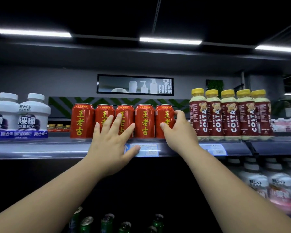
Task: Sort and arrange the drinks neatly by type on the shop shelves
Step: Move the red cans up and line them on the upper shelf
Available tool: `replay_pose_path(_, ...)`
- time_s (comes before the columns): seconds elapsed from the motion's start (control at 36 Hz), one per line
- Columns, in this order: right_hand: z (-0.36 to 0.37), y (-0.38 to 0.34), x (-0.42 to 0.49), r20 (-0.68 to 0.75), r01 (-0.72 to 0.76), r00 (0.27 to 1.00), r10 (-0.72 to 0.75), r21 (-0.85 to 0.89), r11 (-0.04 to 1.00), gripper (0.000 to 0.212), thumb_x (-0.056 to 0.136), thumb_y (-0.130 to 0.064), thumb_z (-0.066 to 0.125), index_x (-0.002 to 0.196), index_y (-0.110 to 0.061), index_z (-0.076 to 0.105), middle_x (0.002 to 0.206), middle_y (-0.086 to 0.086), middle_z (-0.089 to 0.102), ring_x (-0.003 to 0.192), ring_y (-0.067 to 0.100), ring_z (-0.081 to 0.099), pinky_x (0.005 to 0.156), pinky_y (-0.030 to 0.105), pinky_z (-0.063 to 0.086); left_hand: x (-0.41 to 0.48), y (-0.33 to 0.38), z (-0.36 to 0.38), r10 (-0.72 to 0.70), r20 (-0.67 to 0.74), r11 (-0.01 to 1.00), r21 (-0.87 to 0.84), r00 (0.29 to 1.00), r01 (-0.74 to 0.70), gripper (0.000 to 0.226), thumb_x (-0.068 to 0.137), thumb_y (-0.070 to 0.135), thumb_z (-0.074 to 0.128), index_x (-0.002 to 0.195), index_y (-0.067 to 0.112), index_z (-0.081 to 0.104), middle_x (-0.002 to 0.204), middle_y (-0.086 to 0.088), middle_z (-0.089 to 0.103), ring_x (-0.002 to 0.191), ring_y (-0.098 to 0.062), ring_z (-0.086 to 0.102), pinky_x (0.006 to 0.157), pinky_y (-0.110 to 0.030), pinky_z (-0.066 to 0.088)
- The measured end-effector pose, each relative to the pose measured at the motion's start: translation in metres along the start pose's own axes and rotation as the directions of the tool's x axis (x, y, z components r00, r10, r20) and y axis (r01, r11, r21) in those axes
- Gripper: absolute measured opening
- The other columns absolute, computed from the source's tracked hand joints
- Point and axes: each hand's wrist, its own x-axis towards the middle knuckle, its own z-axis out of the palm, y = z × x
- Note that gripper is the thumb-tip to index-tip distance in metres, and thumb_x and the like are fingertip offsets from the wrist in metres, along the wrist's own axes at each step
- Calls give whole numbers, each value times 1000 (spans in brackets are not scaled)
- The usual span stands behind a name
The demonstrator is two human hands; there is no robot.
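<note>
Rightmost red can (164, 121) stands upright at the end of the can row, cupped in the right hand (176, 130) with thumb in front and fingers around its far side, while the left hand (111, 142), spread flat and holding nothing, rests on the middle cans just to its left.

The 1 head view looks forward and slightly upward, close to a shop shelf (40, 148) at arm's reach.
</note>
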Motion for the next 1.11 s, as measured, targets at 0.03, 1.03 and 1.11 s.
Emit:
replay_pose_path(0.03, 1, 0, -1, -2, 3, 1000, -3, 2, 1000, 63, 98, -47, 59, 148, -23, 30, 131, 3, 60, 115, 27, 59, 82, 36, 42, 0, -1, 0, 1, -17, 1000, 0, 1000, -1, 90, 74, 82, -2, 156, 44, -3, 165, -1, -18, 151, -25, -18, 122, -55, -2)
replay_pose_path(1.03, 86, -95, -22, -54, 359, 909, -413, -399, 844, 83, 87, -73, 49, 155, -32, 24, 168, 7, 10, 154, 33, -6, 119, 57, -15, 10, -100, -3, -224, -315, 971, -152, 922, 184, 93, 75, 84, 44, 153, 38, 23, 164, -8, 7, 151, -32, 1, 120, -57, 10)
replay_pose_path(1.11, 90, -95, -23, -73, 354, 902, -425, -439, 826, 82, 87, -70, 52, 155, -33, 26, 167, 8, 9, 154, 34, -5, 118, 58, -14, 9, -101, -1, -205, -277, 968, -201, 939, 152, 91, 78, 78, 53, 153, 42, 19, 165, -4, -5, 151, -29, -6, 119, -55, 15)
